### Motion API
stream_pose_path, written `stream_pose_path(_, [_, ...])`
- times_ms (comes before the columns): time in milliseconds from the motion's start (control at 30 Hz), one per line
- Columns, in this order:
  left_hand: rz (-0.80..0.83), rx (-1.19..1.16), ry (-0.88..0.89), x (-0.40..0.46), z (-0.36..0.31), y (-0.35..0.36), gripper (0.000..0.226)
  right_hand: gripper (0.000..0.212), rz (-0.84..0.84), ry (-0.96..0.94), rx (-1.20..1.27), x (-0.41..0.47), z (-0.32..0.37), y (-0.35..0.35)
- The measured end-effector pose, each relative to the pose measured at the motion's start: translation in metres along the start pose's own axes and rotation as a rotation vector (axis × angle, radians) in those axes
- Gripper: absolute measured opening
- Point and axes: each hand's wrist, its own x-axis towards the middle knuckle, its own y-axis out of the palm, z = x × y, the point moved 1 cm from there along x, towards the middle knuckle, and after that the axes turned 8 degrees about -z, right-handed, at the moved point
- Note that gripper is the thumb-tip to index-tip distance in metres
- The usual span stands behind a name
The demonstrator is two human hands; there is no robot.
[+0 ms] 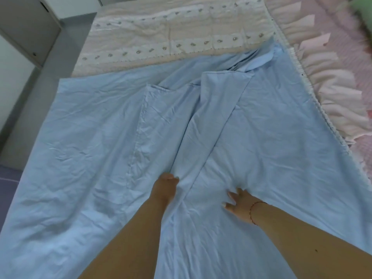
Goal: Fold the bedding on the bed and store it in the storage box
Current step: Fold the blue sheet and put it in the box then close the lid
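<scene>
A light blue sheet [84,137] lies spread over the bed, with a bunched ridge of folds running from the far end down the middle toward me. My left hand [164,188] pinches the near end of that ridge, thumb and fingers closed on the fabric. My right hand [239,204], with a thin bracelet on the wrist, rests on the sheet just right of the ridge; its fingers are spread and partly tucked under a fold. No storage box is in view.
A beige quilt [161,37] with a dotted band covers the far end of the bed. A pink ruffled bedskirt [326,81] runs along the right side. Grey floor [36,101] and a white cabinet [26,23] lie to the left.
</scene>
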Motion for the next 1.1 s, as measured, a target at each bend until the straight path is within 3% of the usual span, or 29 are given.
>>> stream_pose_path(200, [-0.461, 0.010, 0.100, 0.035, -0.028, -0.024, 0.030, 0.061, 0.012, -0.014, 0.021, 0.016, 0.003, -0.012])
stream_pose_path(300, [-0.536, 0.170, 0.027, 0.060, -0.028, -0.041, 0.050, 0.068, -0.009, 0.016, 0.033, 0.015, -0.001, 0.010])
stream_pose_path(433, [-0.424, 0.300, -0.103, 0.098, -0.011, -0.055, 0.072, 0.078, -0.071, 0.032, -0.020, 0.011, 0.001, 0.027])
stream_pose_path(533, [-0.395, 0.258, -0.139, 0.109, -0.005, -0.058, 0.076, 0.082, -0.073, 0.040, -0.008, 0.013, 0.002, 0.028])
stream_pose_path(600, [-0.377, 0.083, -0.112, 0.110, -0.007, -0.056, 0.073, 0.082, -0.067, 0.041, 0.005, 0.015, 0.002, 0.027])
stream_pose_path(733, [-0.206, -0.360, -0.053, 0.092, -0.019, -0.047, 0.042, 0.081, -0.046, 0.042, 0.039, 0.015, 0.002, 0.024])
stream_pose_path(833, [-0.028, -0.495, 0.003, 0.062, -0.038, -0.030, 0.030, 0.076, -0.031, 0.044, 0.074, 0.017, 0.002, 0.019])
stream_pose_path(900, [0.060, -0.512, 0.052, 0.040, -0.046, -0.014, 0.039, 0.070, -0.015, 0.021, 0.107, 0.014, 0.002, 0.010])
stream_pose_path(967, [0.144, -0.492, 0.078, 0.016, -0.047, 0.003, 0.051, 0.057, -0.036, 0.035, 0.219, 0.008, 0.001, -0.003])
stream_pose_path(1100, [0.314, -0.442, 0.071, -0.042, -0.039, 0.043, 0.034, 0.050, -0.143, 0.066, 0.843, -0.003, -0.021, -0.027])
